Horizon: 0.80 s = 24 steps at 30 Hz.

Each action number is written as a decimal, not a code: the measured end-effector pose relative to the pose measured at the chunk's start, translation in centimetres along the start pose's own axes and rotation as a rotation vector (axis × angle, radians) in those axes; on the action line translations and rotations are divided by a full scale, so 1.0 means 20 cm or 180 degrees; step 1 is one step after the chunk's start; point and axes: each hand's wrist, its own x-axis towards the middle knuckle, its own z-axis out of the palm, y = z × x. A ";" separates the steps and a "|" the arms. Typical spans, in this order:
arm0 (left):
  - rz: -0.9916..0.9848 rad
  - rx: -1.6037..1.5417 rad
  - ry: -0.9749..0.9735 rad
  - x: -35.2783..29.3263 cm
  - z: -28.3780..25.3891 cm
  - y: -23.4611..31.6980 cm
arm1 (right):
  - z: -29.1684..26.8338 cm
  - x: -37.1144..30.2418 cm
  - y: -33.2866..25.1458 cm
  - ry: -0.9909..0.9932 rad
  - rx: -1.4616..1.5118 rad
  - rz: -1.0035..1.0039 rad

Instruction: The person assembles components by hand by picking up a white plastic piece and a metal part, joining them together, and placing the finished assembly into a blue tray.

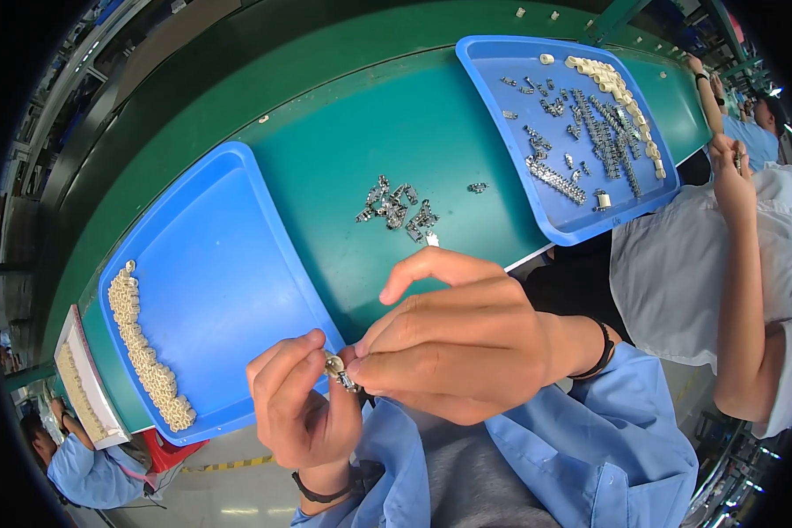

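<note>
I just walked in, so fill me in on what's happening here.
The person's left hand and right hand pinch a small cream-and-metal piece between their fingers. The left tray holds cream parts along its left side. Metal parts lie loose on the green table, and the right tray holds more, with cream parts too.

To your right, you see a pale-shirted co-worker [669,290] and, farther right, a blue-clad person [755,141]; to your left, a second blue-clad person [88,476], a red object [165,453] and a yellow-and-black floor stripe [238,464].
</note>
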 end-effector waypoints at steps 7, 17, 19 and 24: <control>0.0106 0.0150 -0.0028 0.00 -0.01 0.02 | 0.00 0.01 0.00 -0.0112 -0.0126 -0.0044; 0.0112 0.0146 -0.0058 0.00 0.00 0.03 | -0.01 0.02 -0.02 -0.0265 -0.0504 -0.0181; 0.0121 0.0196 -0.0066 0.00 0.00 0.03 | 0.00 0.02 -0.03 -0.0227 -0.0567 -0.0164; 0.0237 0.0423 -0.0032 0.00 0.01 0.02 | -0.01 0.01 -0.03 -0.0204 -0.0542 -0.0106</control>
